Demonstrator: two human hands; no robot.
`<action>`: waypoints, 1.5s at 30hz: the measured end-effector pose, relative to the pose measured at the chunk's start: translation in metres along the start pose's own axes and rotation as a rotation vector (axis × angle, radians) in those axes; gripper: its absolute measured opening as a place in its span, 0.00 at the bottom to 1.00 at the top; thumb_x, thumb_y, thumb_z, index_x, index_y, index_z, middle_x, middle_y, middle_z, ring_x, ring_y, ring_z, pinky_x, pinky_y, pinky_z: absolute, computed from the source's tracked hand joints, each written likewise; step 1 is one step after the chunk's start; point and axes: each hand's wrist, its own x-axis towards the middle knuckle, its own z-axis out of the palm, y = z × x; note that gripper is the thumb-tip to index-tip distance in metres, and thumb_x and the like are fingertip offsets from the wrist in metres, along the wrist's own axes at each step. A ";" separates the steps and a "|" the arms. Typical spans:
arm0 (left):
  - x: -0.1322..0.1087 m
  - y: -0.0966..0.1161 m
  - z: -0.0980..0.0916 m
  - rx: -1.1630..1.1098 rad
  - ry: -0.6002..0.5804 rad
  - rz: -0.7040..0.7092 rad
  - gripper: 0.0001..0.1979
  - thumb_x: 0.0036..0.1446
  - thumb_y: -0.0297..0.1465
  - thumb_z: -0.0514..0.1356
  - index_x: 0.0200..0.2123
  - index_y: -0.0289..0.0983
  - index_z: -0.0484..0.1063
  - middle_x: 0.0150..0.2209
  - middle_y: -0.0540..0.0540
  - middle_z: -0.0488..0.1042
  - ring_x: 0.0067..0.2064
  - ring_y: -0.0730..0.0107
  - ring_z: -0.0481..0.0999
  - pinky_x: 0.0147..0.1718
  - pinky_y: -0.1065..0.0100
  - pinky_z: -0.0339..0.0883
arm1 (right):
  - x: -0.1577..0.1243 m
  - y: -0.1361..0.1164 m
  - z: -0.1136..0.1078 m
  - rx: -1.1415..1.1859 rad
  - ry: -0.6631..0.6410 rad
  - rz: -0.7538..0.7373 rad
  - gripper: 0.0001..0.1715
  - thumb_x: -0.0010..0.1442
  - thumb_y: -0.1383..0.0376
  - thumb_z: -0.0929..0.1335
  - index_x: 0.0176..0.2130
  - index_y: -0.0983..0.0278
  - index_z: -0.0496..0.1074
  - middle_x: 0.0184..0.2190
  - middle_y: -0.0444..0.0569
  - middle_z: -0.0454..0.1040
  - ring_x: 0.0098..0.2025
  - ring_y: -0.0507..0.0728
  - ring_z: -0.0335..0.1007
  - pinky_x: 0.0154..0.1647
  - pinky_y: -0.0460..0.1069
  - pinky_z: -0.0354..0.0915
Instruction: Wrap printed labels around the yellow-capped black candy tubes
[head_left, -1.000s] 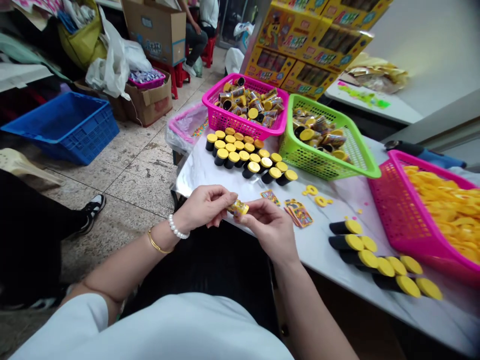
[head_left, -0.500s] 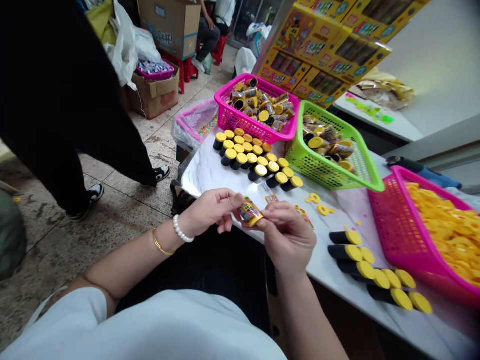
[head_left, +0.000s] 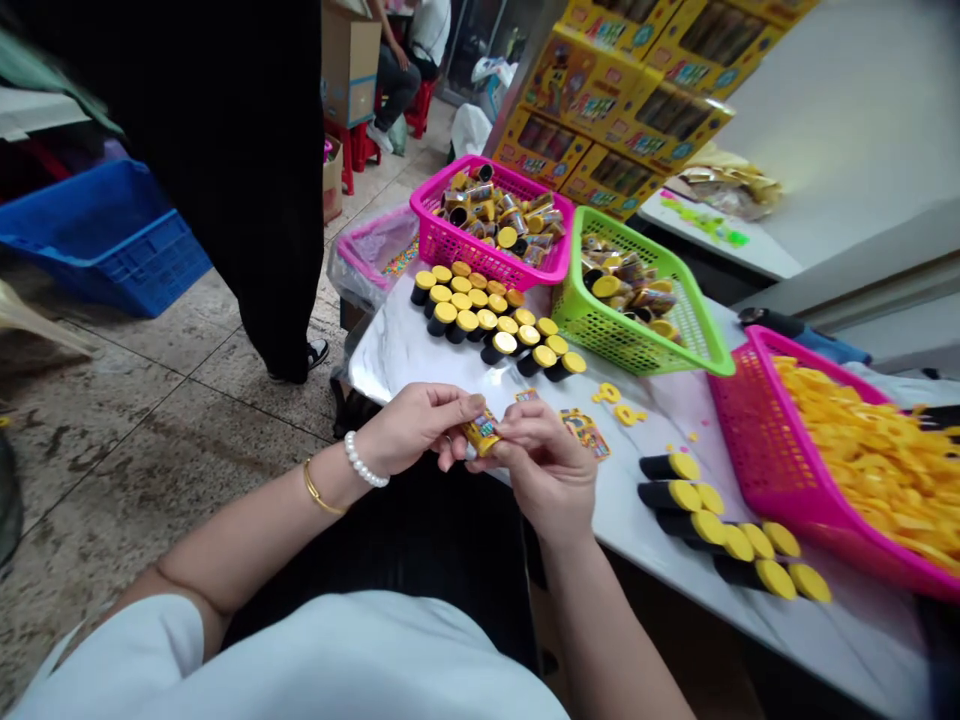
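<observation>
Between my two hands is a small yellow printed plastic sleeve [head_left: 481,434] with colourful lettering, held over the table's front edge. My left hand [head_left: 424,425] pinches its left end between thumb and fingers. Gripping its right side is my right hand [head_left: 553,468], also closed. Just beyond my right hand, more flat printed sleeves [head_left: 586,434] lie on the white marbled table [head_left: 390,350]. Two yellow ring-shaped pieces [head_left: 628,414] rest a little farther right. Rows of black tubs with yellow lids [head_left: 487,320] stand upright behind my hands.
Several black tubs [head_left: 675,497] lie sideways at right. A pink basket [head_left: 491,262] and a green basket [head_left: 637,340] hold wrapped tubs; another pink basket [head_left: 750,440] holds yellow pieces. Yellow boxes [head_left: 592,110] are stacked behind. A person in black trousers [head_left: 255,180] stands at left, near a blue crate [head_left: 150,250].
The view has turned slightly, so the table's things sit farther left. Both hands keep hold of the sleeve and have tilted it a little. The person in black trousers has moved right, revealing the blue crate.
</observation>
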 end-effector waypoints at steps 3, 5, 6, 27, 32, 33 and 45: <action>0.008 0.004 0.007 0.050 0.015 -0.034 0.26 0.49 0.51 0.70 0.25 0.33 0.70 0.15 0.52 0.69 0.12 0.81 0.63 0.11 0.79 0.54 | 0.002 -0.003 -0.003 -0.171 -0.004 -0.066 0.10 0.55 0.67 0.78 0.38 0.53 0.83 0.37 0.45 0.69 0.35 0.51 0.75 0.30 0.46 0.77; 0.014 0.009 0.012 0.037 0.025 -0.031 0.27 0.48 0.52 0.70 0.28 0.32 0.71 0.19 0.50 0.71 0.15 0.80 0.66 0.11 0.79 0.57 | 0.013 -0.007 -0.010 -0.220 0.042 -0.100 0.08 0.53 0.66 0.78 0.36 0.54 0.83 0.35 0.45 0.70 0.34 0.51 0.74 0.30 0.47 0.76; 0.016 0.012 0.014 0.021 0.037 -0.024 0.27 0.47 0.52 0.71 0.31 0.32 0.72 0.23 0.49 0.74 0.17 0.79 0.70 0.12 0.78 0.60 | 0.023 -0.010 -0.018 -0.228 0.088 -0.099 0.07 0.54 0.65 0.78 0.36 0.55 0.83 0.34 0.44 0.70 0.32 0.51 0.74 0.30 0.48 0.76; 0.007 0.035 -0.043 0.942 0.603 0.533 0.13 0.56 0.41 0.64 0.31 0.36 0.78 0.27 0.48 0.77 0.27 0.71 0.72 0.28 0.70 0.65 | 0.073 0.015 -0.111 -1.358 0.218 0.048 0.22 0.57 0.58 0.73 0.51 0.63 0.77 0.43 0.55 0.82 0.39 0.64 0.77 0.42 0.57 0.70; -0.001 0.019 -0.030 1.039 0.458 0.561 0.11 0.58 0.37 0.63 0.29 0.37 0.78 0.27 0.48 0.78 0.26 0.72 0.71 0.28 0.70 0.64 | 0.035 0.009 -0.086 -1.383 0.218 -0.050 0.12 0.63 0.58 0.70 0.42 0.60 0.82 0.36 0.52 0.80 0.39 0.61 0.74 0.40 0.54 0.68; -0.002 0.015 -0.026 1.043 0.445 0.570 0.11 0.58 0.37 0.62 0.28 0.37 0.78 0.27 0.48 0.78 0.26 0.73 0.71 0.29 0.70 0.64 | 0.031 0.012 -0.081 -1.393 0.177 -0.019 0.10 0.63 0.59 0.70 0.39 0.59 0.83 0.34 0.51 0.79 0.38 0.61 0.73 0.38 0.53 0.67; -0.002 0.004 -0.005 0.592 0.371 0.202 0.23 0.54 0.50 0.65 0.38 0.35 0.77 0.29 0.46 0.78 0.23 0.74 0.70 0.19 0.73 0.61 | 0.018 0.006 -0.034 -1.269 0.078 -0.451 0.09 0.66 0.64 0.69 0.36 0.60 0.80 0.26 0.48 0.75 0.31 0.58 0.65 0.36 0.53 0.63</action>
